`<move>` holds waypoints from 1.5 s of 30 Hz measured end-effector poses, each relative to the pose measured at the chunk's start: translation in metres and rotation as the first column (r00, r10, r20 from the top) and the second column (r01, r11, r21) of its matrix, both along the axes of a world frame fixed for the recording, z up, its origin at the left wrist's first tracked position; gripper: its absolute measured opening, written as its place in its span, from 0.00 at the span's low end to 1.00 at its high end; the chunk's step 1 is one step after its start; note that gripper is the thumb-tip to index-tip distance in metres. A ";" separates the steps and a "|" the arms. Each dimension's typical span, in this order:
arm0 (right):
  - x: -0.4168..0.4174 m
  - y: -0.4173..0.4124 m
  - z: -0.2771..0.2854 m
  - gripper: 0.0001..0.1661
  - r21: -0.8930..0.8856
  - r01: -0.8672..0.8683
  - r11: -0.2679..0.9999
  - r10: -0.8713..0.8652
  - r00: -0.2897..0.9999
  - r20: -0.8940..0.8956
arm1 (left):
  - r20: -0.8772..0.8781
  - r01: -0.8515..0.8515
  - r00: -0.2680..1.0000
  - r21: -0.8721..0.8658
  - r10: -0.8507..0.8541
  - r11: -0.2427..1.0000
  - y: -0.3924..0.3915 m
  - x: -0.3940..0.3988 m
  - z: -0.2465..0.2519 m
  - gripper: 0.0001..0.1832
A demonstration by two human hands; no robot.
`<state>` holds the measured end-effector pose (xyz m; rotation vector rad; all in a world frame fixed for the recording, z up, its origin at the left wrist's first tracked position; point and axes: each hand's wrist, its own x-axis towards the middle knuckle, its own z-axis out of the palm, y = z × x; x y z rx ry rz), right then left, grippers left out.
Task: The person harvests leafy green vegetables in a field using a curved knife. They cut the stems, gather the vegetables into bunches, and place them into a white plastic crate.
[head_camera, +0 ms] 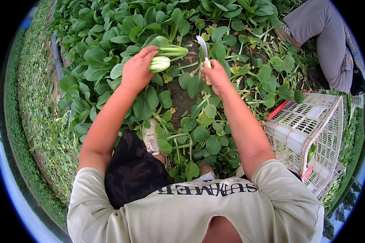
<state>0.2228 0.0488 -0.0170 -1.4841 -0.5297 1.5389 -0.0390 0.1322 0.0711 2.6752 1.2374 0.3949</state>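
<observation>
My left hand (140, 68) is closed around a head of bok choy (160, 64), its pale stem base pointing right. Just above that head, by my fingertips, are more pale green stalks (175, 51); I cannot tell whether they are gripped too. A short curved harvesting knife (204, 50) is upright in my right hand (215, 75), its light wooden handle inside my fist. The steel blade points away from me and touches nothing that I can make out. Bare soil (182, 104) shows between my two forearms.
Dense standing bok choy (100, 57) fills the far left. Loose cut leaves (213, 142) litter the ground before me and to the right. A white slatted plastic crate (304, 133) lies tilted by my right elbow. Another person's bent leg (325, 39) is at the upper right.
</observation>
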 end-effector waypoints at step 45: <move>-0.020 -0.011 0.021 0.14 -0.070 0.010 0.998 0.004 0.982 0.190 | -0.520 0.085 0.847 -0.076 -0.112 0.994 0.044 0.090 0.006 0.16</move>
